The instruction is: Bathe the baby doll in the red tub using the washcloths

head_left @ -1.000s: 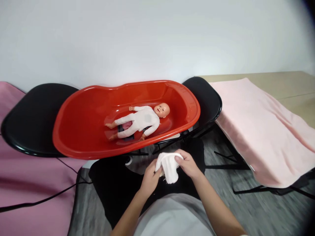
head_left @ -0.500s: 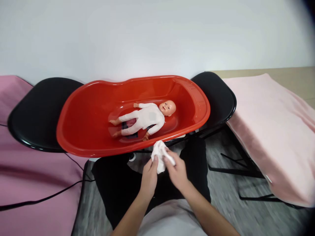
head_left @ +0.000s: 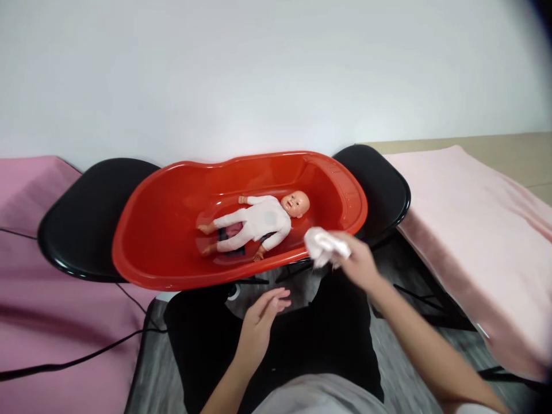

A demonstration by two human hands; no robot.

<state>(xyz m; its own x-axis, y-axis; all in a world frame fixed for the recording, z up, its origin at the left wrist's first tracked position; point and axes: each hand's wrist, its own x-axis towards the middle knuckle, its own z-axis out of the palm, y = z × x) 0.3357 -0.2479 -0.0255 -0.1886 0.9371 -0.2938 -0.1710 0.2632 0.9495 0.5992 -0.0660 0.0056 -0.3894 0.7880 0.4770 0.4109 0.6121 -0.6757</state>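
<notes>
A red plastic baby tub [head_left: 155,247] rests across two black chairs. A baby doll [head_left: 259,221] in a pale pink suit lies on its back inside it, head to the right. My right hand [head_left: 357,261] is closed on a small white cloth [head_left: 321,244] and reaches over the tub's near right rim, just right of the doll's head. My left hand [head_left: 259,319] hangs open below the tub, fingers stretched out, holding nothing.
A black chair [head_left: 81,224] stands at the left and another black chair [head_left: 379,184] at the right under the tub. A pale pink towel [head_left: 478,230] covers a surface on the right. A magenta cloth [head_left: 38,322] and a black cable [head_left: 77,359] lie at the left.
My left hand has let go of the white cloth and opened. My right hand has carried the cloth up and to the right, over the tub's rim near the doll's head.
</notes>
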